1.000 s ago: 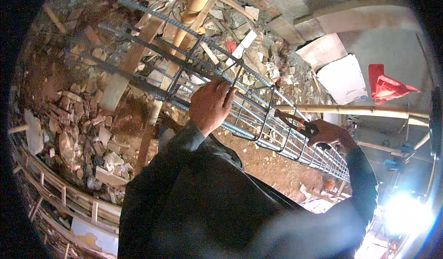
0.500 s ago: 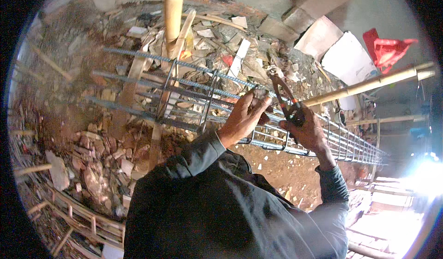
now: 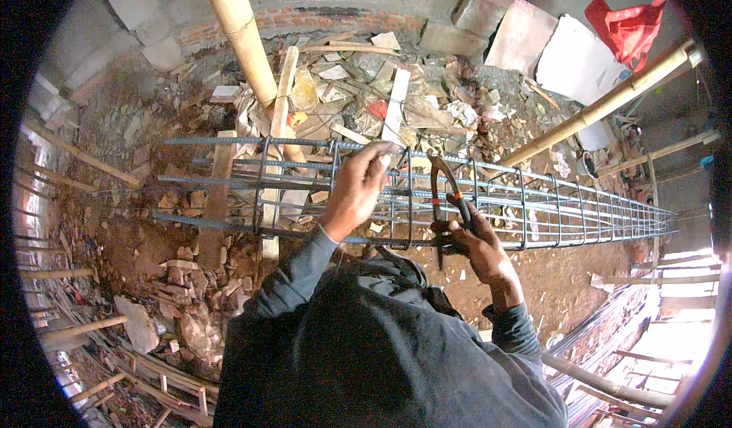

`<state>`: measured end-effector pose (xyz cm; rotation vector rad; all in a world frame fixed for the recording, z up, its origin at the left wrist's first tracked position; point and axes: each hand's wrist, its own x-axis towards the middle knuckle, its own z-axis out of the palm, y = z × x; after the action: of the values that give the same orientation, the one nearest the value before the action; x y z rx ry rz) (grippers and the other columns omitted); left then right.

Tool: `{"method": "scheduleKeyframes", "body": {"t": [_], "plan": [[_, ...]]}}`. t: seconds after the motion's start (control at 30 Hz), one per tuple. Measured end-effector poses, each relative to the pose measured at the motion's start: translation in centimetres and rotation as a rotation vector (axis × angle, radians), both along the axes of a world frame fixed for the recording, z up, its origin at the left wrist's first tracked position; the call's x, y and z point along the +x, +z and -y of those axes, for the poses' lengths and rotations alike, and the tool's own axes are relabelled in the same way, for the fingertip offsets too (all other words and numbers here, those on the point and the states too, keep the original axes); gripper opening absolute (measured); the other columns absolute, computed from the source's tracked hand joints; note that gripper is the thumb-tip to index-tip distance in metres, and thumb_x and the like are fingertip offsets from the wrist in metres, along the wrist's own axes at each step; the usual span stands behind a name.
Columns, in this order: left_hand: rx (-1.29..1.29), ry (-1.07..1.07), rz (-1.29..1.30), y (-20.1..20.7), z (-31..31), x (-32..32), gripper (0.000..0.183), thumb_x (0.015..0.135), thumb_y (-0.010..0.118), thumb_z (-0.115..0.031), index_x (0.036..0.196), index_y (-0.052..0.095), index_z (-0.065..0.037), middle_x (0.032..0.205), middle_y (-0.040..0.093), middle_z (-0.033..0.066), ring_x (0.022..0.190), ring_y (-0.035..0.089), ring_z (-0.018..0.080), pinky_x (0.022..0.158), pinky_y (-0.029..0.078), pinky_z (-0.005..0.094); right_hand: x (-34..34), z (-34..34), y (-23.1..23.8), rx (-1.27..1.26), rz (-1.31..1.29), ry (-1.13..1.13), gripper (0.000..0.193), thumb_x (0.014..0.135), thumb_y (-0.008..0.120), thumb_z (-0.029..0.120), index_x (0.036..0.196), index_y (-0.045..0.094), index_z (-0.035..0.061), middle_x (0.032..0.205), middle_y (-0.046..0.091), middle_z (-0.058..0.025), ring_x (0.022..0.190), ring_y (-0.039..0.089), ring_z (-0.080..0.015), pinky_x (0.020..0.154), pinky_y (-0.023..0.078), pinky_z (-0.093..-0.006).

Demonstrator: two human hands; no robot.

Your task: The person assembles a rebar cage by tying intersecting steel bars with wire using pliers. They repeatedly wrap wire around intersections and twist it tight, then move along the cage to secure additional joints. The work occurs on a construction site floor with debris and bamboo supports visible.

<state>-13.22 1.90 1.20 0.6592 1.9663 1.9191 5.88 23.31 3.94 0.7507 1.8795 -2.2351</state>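
Observation:
A long rebar cage (image 3: 499,218) of ribbed bars and square stirrups lies across in front of me. My right hand (image 3: 476,245) is closed around the handles of dark pincers (image 3: 448,180) with orange marks. Their jaws point away from me, close to the cage's far top bar, and the handles look spread apart. At that same bar, left of the pincers, my left hand (image 3: 357,188) has thumb and fingers pinched together beside a stirrup (image 3: 409,199). Whatever lies in that pinch is too small to make out.
Wooden planks (image 3: 221,173) lie under the cage's left end. Bamboo poles (image 3: 240,28) slant across at the far left and right. Broken rubble (image 3: 343,85) covers the ground beyond. A red bag (image 3: 627,28) and pale boards (image 3: 576,58) rest at the far right.
My left hand has moved left, away from the pincers, its fingers now pinched at the far bar. My right hand has come lower with the pincers. The whole view has turned slightly.

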Motion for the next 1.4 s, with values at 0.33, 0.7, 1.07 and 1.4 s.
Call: {"method": "scheduleKeyframes", "body": {"t": [0.33, 0.7, 1.07, 1.4], "plan": [[0.586, -0.001, 0.839, 0.5, 2.5, -0.8, 0.038, 0.110, 0.064, -0.028, 0.144, 0.063, -0.012, 0.075, 0.043, -0.0083, 0.056, 0.035, 0.0007, 0.046, 0.030, 0.0170, -2.6, 2.4, -3.8, 0.890, 0.023, -0.110, 0.055, 0.096, 0.082, 0.027, 0.139, 0.060, 0.0014, 0.090, 0.076, -0.0160, 0.074, 0.074, -0.0233, 0.067, 0.058, -0.0402], [0.952, 0.101, 0.712, -0.3, 4.9, -3.1, 0.036, 0.111, 0.062, -0.028, 0.143, 0.062, -0.011, 0.071, 0.038, -0.0078, 0.056, 0.030, 0.0031, 0.043, 0.025, 0.0186, -2.8, 4.0, -4.7, 1.049, 0.184, -0.190, 0.057, 0.095, 0.080, 0.040, 0.138, 0.066, 0.0059, 0.098, 0.072, -0.0147, 0.087, 0.072, -0.0289, 0.079, 0.057, -0.0428], [0.888, 0.244, 0.587, 1.1, 4.8, -2.2, 0.042, 0.113, 0.058, -0.030, 0.149, 0.055, -0.010, 0.073, 0.036, -0.0086, 0.056, 0.030, 0.0008, 0.042, 0.026, 0.0170, -2.7, 5.1, -0.4, 1.435, -0.063, -0.108, 0.052, 0.096, 0.078, 0.032, 0.140, 0.065, 0.0071, 0.133, 0.062, -0.0170, 0.123, 0.058, -0.0392, 0.105, 0.046, -0.0501], [0.720, 0.518, 0.393, 4.7, 3.5, 0.5, 0.042, 0.109, 0.064, -0.042, 0.145, 0.063, -0.021, 0.072, 0.031, -0.0109, 0.061, 0.032, 0.0008, 0.053, 0.029, 0.0179, -7.4, 14.2, 0.5, 0.439, -0.332, 0.448, 0.034, 0.112, 0.057, 0.027, 0.122, 0.062, -0.0044, 0.098, 0.074, -0.0244, 0.089, 0.071, -0.0424, 0.085, 0.057, -0.0483]]}}
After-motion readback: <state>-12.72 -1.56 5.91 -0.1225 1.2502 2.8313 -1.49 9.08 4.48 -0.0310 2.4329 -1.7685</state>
